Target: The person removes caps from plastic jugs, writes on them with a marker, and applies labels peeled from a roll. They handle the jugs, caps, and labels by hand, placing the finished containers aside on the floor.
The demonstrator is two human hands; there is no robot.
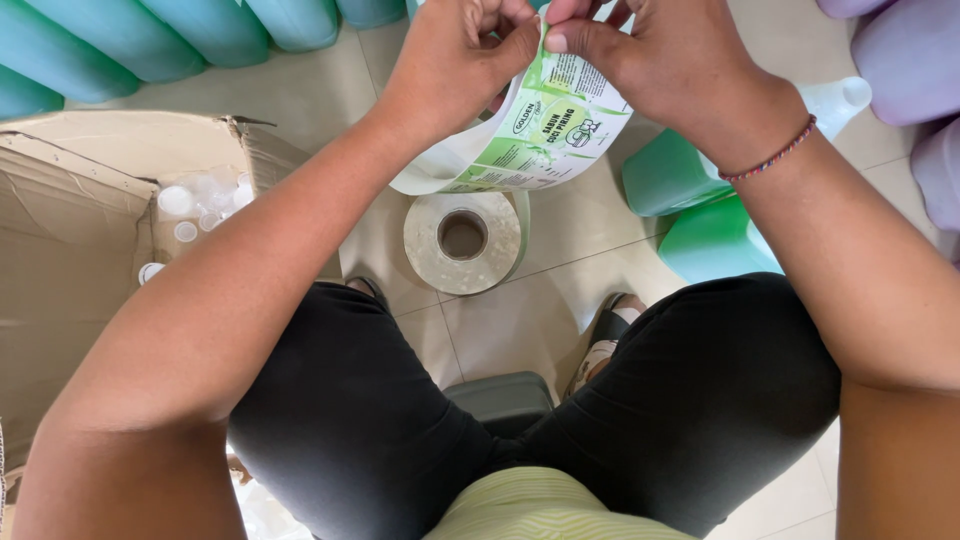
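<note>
My left hand (455, 55) and my right hand (650, 55) are both up at the top of the view, pinching the top edge of a green and white label strip (545, 135). The strip curves down toward a roll of labels (463, 240) lying flat on the tiled floor between my knees. Right of the roll, two green filled bottles (700, 215) lie by my right forearm, one with a white cap (840, 100). A beaded bracelet circles my right wrist.
An open cardboard box (90, 200) with several white caps inside stands at the left. Teal bottles (180, 35) line the top left, purple ones (915, 60) the top right. I sit on a low grey stool (505, 395), feet in sandals.
</note>
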